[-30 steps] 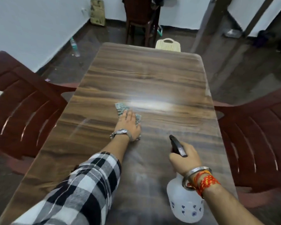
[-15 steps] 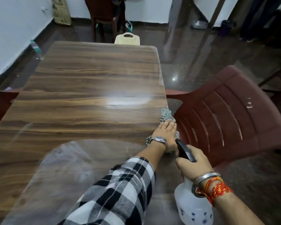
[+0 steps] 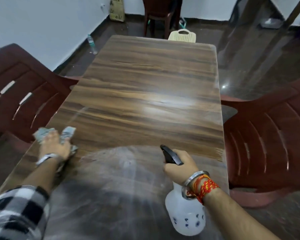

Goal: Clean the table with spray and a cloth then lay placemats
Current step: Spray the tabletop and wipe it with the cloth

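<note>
The long wooden table (image 3: 145,87) runs away from me, with a dull wet patch across its near end. My left hand (image 3: 55,146) presses flat on a crumpled grey-green cloth (image 3: 68,134) at the table's left edge; the hand is motion-blurred. My right hand (image 3: 179,164) grips the black trigger head of a white spray bottle (image 3: 184,215), which stands over the near right part of the table with its nozzle pointing away from me. No placemats are in view.
Dark red plastic chairs stand on the left (image 3: 17,94) and on the right (image 3: 270,139) of the table. A cream chair back (image 3: 182,36) shows at the far end, another dark chair (image 3: 160,13) behind it. A water bottle (image 3: 92,45) stands by the wall.
My left hand swept the cloth from the table's middle to its right edge, then across to its left edge. My right hand kept its grip on the bottle.
</note>
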A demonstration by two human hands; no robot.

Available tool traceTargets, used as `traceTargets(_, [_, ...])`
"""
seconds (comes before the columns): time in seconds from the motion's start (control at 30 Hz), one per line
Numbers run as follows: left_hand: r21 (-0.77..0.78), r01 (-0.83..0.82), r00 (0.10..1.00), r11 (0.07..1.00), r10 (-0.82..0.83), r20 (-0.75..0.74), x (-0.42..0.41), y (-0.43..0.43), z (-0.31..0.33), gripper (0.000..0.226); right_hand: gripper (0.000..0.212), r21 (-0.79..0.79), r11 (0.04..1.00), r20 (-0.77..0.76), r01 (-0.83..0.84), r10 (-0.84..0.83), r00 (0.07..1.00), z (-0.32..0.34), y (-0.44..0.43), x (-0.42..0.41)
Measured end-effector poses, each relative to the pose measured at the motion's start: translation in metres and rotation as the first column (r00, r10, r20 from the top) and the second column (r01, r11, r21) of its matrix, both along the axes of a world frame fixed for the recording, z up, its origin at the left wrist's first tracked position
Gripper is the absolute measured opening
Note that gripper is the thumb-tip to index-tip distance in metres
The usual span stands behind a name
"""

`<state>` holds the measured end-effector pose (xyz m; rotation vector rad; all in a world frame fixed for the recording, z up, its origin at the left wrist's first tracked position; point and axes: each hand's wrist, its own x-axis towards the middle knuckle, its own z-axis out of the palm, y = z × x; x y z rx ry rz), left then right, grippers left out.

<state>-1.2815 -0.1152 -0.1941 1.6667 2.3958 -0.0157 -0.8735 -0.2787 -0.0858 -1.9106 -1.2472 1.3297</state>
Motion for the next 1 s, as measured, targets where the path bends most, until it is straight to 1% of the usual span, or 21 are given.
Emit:
traceTargets(0.07, [-0.032,-0.068,0.997,0.997,0.066,-0.038,-0.033,-0.007,-0.002,0.07,0.012,-0.015,1.0,-0.002,-0.002,0.002,1.0,-0.006,0.001,-0.013])
traceTargets(0.13, [-0.047,-0.069,0.996,0.996,0.066,-0.062,-0.033,-0.013,0.002,0.077,0.009,-0.041,0.999,0.022,0.004,-0.003,1.0,-0.01,0.002,-0.024])
traceTargets(0.17, [-0.044,-0.054,0.995,0.998,0.051,-0.081,-0.026,-0.015,0.003,0.076,0.008,-0.051,0.999,0.033,0.011,-0.01,0.999,-0.01,0.002,-0.029])
traceTargets(0.2, [-0.047,-0.014,0.996,0.999,0.01,-0.093,-0.016,-0.016,0.005,0.071,0.007,-0.058,0.998,0.035,0.025,-0.023,0.999,-0.009,0.001,-0.032])
traceTargets(0.23, [-0.047,0.048,0.996,0.998,-0.051,-0.07,-0.001,-0.016,0.007,0.067,0.007,-0.062,0.997,0.04,0.047,-0.045,0.998,-0.008,0.001,-0.033])
traceTargets(0.3, [-0.018,0.179,0.983,0.984,-0.178,0.035,0.04,-0.01,0.007,0.066,0.011,-0.058,0.993,0.051,0.104,-0.101,0.994,-0.003,-0.002,-0.032])
traceTargets(0.37, [0.04,0.363,0.925,0.931,-0.366,0.1,0.102,-0.003,0.002,0.068,0.007,-0.041,0.987,0.07,0.156,-0.152,0.986,0.002,-0.008,-0.029])
traceTargets(0.4, [0.061,0.466,0.874,0.882,-0.47,0.121,0.142,-0.002,0.002,0.071,0.004,-0.038,0.983,0.083,0.182,-0.178,0.98,0.004,-0.014,-0.026])
traceTargets(0.47, [0.055,0.638,0.753,0.768,-0.637,0.166,0.228,-0.012,0.007,0.072,0.007,-0.036,0.965,0.086,0.259,-0.255,0.963,0.008,-0.028,-0.02])
traceTargets(0.5, [0.026,0.719,0.68,0.694,-0.711,0.176,0.267,-0.023,0.009,0.071,0.008,-0.026,0.953,0.078,0.301,-0.299,0.951,0.011,-0.035,-0.015])
traceTargets(0.57, [-0.018,0.858,0.511,0.514,-0.848,0.143,0.331,-0.052,0.006,0.073,0.007,0.016,0.935,0.062,0.354,-0.354,0.933,0.016,-0.05,-0.005])
traceTargets(0.63, [-0.058,0.937,0.348,0.343,-0.932,0.099,0.368,-0.087,0.005,0.077,0.016,0.032,0.912,0.064,0.409,-0.41,0.91,0.02,-0.062,0.003])
traceTargets(0.67, [-0.066,0.959,0.281,0.276,-0.956,0.084,0.375,-0.105,0.005,0.078,0.015,0.023,0.897,0.051,0.442,-0.443,0.895,0.02,-0.067,0.005])
traceTargets(0.7, [-0.06,0.971,0.236,0.231,-0.968,0.089,0.374,-0.121,0.006,0.077,0.011,0.012,0.883,0.048,0.469,-0.469,0.882,0.021,-0.072,0.006])
traceTargets(0.73, [-0.014,0.972,0.236,0.236,-0.965,0.116,0.368,-0.133,0.007,0.074,0.011,-0.005,0.878,0.058,0.479,-0.478,0.877,0.022,-0.075,0.004])
traceTargets(0.77, [0.042,0.957,0.28,0.289,-0.948,0.149,0.356,-0.137,0.006,0.071,0.014,-0.018,0.882,0.077,0.47,-0.468,0.881,0.022,-0.077,0.002])
traceTargets(0.8, [0.087,0.922,0.358,0.377,-0.917,0.174,0.34,-0.134,0.003,0.069,0.015,-0.038,0.887,0.087,0.459,-0.455,0.886,0.022,-0.078,0.0])
traceTargets(0.87, [0.128,0.827,0.524,0.548,-0.832,0.181,0.299,-0.115,-0.001,0.068,0.018,-0.048,0.885,0.109,0.463,-0.456,0.883,0.021,-0.077,-0.003])
traceTargets(0.93, [0.159,0.741,0.636,0.652,-0.758,0.145,0.249,-0.094,-0.001,0.068,0.017,-0.051,0.876,0.118,0.48,-0.472,0.873,0.021,-0.071,-0.014])
traceTargets(0.97, [0.173,0.683,0.699,0.71,-0.704,0.127,0.221,-0.085,-0.005,0.069,0.023,-0.048,0.882,0.132,0.47,-0.46,0.878,0.02,-0.07,-0.019])
traceTargets(1.0, [0.138,0.623,0.755,0.77,-0.637,0.153,0.194,-0.08,-0.006,0.07,0.033,-0.057,0.889,0.139,0.454,-0.444,0.885,0.021,-0.068,-0.026])
